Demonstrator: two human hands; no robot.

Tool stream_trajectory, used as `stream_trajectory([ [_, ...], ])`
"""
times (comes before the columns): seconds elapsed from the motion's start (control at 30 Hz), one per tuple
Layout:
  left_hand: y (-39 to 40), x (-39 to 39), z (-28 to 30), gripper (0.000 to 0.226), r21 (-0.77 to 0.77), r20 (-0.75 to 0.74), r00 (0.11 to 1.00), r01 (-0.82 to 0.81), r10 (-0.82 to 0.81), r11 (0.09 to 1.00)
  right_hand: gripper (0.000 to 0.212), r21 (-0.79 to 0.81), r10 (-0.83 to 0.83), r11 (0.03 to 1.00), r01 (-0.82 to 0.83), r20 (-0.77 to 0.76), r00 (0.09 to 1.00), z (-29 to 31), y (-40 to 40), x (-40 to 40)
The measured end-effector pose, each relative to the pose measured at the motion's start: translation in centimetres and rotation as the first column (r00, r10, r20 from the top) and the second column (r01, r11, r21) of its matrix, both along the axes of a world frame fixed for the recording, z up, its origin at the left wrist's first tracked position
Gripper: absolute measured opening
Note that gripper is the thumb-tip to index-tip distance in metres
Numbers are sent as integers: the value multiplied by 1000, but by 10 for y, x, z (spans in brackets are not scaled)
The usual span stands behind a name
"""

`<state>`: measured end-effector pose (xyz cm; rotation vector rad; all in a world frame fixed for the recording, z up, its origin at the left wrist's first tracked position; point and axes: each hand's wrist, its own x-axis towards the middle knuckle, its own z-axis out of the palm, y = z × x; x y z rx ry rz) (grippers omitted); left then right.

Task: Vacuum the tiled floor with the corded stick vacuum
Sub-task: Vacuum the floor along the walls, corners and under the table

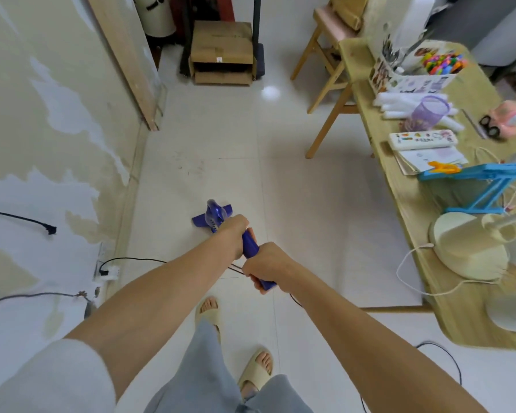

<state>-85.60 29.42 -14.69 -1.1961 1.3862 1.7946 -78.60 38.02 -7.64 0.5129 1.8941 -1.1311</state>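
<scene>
Left of the wooden desk [405,186], on glossy pale tiles [209,135], stands the vacuum [218,217]: blue plastic, flat winged head, rounded translucent body; left hand [232,231] and right hand [267,263] curl round its cylindrical handle; thin dark cord [131,259] trails left.

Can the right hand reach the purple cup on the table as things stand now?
Probably not at once. The right hand grips the vacuum handle together with the left hand, and the purple cup stands far off on the table; she must let go and step nearer.
</scene>
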Motion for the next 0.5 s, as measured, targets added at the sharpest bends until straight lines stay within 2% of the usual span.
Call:
stream_trajectory([
  [0.27,-33,-55,-24,6,-10,-20,1000,20,-20,1000,23,16,44,999,-43,-27,999,-27,-33,-54],
  [0.5,-92,-118,-44,10,-23,-29,1000,6,-6,1000,23,6,37,999,-37,-6,999,-55,-93,-117],
])
